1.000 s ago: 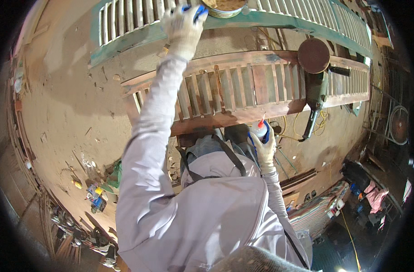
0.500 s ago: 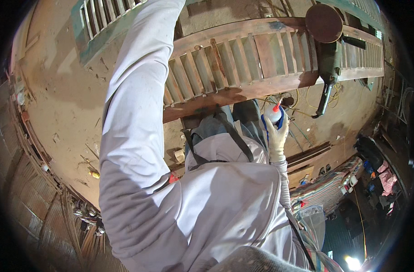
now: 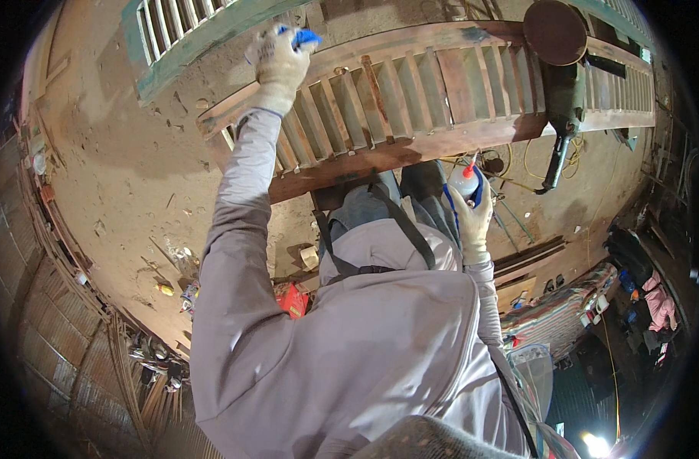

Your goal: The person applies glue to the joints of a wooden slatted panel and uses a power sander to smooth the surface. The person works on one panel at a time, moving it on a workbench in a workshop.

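Left camera of head-worn pair, wide fisheye, above near side of slatted brown panel (image 3: 455, 86), facing steeply down; torso (image 3: 364, 344) closest, panel farther, floor (image 3: 135, 180) below panel farther still.

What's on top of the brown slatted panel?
A dark power tool with a round brown disc lies across the panel, toward the right. Parts beneath can't be seen; the left forearm hides some of the left end.

The bottle (image 3: 462, 182) seems plastic, the slatted panel (image 3: 456, 88) wooden.
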Demonstrator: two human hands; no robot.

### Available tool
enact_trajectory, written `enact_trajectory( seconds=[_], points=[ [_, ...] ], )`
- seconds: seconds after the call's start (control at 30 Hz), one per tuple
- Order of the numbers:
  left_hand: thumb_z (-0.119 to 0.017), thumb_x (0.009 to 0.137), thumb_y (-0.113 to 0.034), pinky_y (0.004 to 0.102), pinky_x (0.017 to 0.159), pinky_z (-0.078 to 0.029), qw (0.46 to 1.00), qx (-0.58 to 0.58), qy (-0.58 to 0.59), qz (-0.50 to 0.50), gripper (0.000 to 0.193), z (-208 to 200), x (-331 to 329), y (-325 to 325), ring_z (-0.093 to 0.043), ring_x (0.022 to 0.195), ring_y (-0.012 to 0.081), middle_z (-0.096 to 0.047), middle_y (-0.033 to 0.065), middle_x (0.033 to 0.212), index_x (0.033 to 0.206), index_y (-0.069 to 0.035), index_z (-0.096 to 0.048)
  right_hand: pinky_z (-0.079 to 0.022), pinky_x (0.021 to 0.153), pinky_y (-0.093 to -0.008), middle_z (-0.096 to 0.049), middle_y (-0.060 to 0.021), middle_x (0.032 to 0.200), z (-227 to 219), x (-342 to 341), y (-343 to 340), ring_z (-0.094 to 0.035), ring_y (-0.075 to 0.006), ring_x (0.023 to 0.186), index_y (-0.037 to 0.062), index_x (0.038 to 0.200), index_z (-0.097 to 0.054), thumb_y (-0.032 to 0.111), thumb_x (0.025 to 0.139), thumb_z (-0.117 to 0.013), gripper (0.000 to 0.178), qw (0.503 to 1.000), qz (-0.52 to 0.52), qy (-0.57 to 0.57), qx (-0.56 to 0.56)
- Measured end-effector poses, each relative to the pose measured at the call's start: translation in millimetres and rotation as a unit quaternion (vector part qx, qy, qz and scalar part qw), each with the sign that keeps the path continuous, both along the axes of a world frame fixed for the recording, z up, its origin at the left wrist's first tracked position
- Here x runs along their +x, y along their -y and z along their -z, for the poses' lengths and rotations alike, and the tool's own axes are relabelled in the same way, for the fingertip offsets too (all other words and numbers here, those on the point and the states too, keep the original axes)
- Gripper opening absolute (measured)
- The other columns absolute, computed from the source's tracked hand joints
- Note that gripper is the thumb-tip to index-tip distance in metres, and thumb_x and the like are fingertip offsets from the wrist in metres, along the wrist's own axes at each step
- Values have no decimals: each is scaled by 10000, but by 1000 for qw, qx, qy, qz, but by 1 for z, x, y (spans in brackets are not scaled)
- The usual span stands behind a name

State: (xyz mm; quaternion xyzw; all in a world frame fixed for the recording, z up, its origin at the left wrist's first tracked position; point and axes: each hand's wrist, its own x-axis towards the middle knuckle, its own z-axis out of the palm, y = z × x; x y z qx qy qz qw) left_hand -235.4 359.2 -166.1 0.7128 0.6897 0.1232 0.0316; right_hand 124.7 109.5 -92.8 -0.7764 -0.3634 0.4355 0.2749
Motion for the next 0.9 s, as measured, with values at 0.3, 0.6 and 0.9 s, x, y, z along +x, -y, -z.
enact_trajectory(
  seconds=[0.3,0.6,0.9],
  points=[
    [-814,774,-413,477,940,-476,996,-63,35,43,291,32,17,38,-607,1037,309,-700,36,1039,908,-154,-799,-522,864,-299,-672,-110,1182,7,-6,-3,-642,-149,1006,9,1350,-552,139,810,-856,633,997,-55,5,54],
    [-923,674,-434,414,905,-507,965,-200,159,-60,573,35,18,4,-634,1003,265,-683,94,1058,1065,-74,-708,-527,740,-272,-719,-95,1038,1,-11,-6,-640,-110,851,-1,1309,-581,158,799,-867,605,993,-79,48,68],
    [-890,729,-499,369,884,-527,975,-202,91,-14,623,62,11,-5,-675,975,246,-711,93,1057,1105,-60,-659,-509,936,-340,-673,-156,1176,6,-16,-7,-645,-193,1064,-31,1331,-556,169,801,-865,645,997,-68,7,45]
  ],
)
